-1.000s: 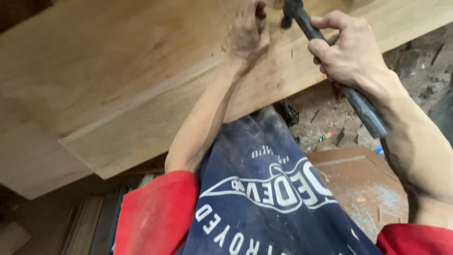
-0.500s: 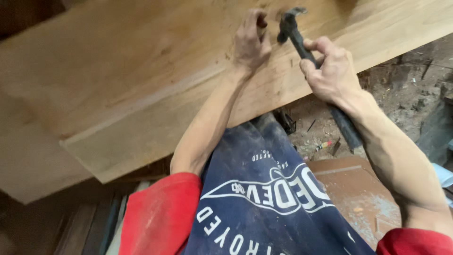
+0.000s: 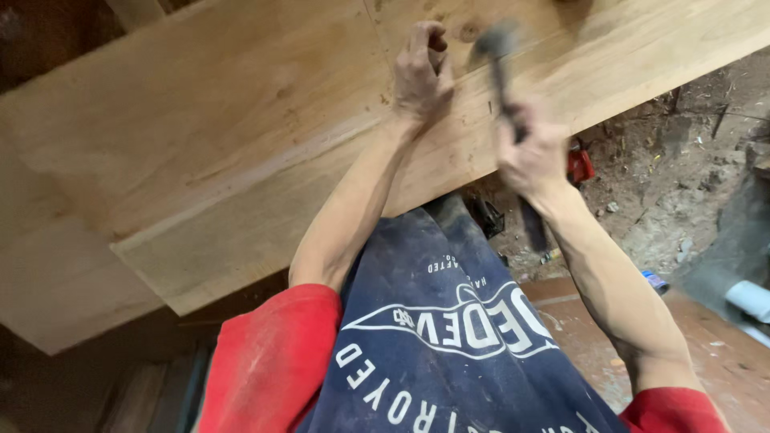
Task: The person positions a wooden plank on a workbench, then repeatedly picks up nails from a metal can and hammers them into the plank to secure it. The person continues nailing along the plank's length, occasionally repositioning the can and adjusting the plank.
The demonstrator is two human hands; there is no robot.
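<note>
A wide pale wooden board [image 3: 241, 144] lies across the view in front of me. My left hand [image 3: 421, 72] rests on it near the far edge, fingers pinched together on something too small to make out. My right hand [image 3: 533, 156] grips the dark handle of a hammer [image 3: 501, 68], whose blurred head hangs over the board just right of my left fingers. Red sleeves and a dark blue apron with white lettering fill the bottom of the view.
A second board [image 3: 56, 289] lies under the first at the lower left. Rubble, dirt and a small red object [image 3: 579, 164] lie on the ground at the right. A rusty brown surface [image 3: 722, 353] sits at the lower right, with a pale pipe [image 3: 750, 301] beside it.
The hammer head has swung down and left toward my left fingers, and my right hand has moved left with it. My left hand has stayed on the board.
</note>
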